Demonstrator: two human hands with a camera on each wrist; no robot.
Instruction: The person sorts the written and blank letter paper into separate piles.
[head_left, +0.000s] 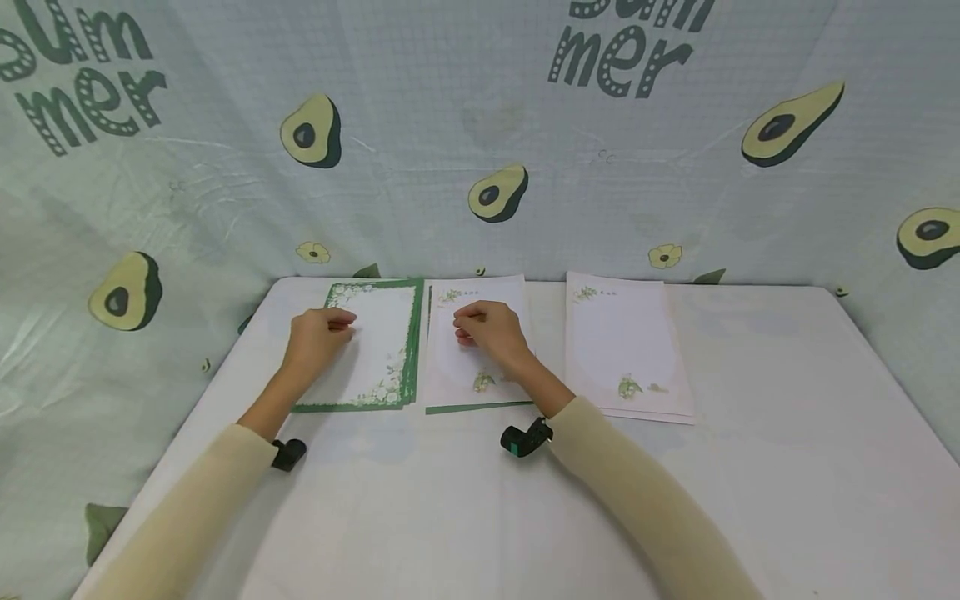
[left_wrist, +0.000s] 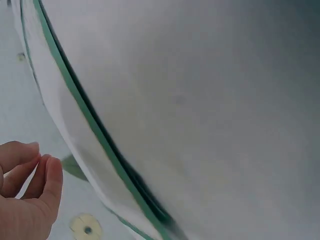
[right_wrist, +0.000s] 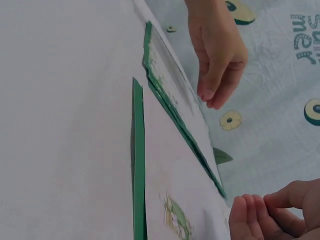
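My left hand [head_left: 318,337] hovers over the left stack of white sheets with green floral borders [head_left: 382,342]. Its fingers are loosely bent towards the thumb, and nothing shows between them in the left wrist view. Above the middle stack of pale sheets [head_left: 442,371] is my right hand [head_left: 491,333], with thumb and fingertips close together and no object visible in them. A green edge [right_wrist: 139,165] pokes out from under that middle stack. To the right lies another stack of pale sheets [head_left: 622,342] with small plant prints, touched by neither hand.
All three stacks lie side by side near the far edge of a white table [head_left: 420,517]. Behind it hangs a pale cloth [head_left: 420,100] printed with avocados and lettering. Each wrist carries a small black camera [head_left: 525,437].
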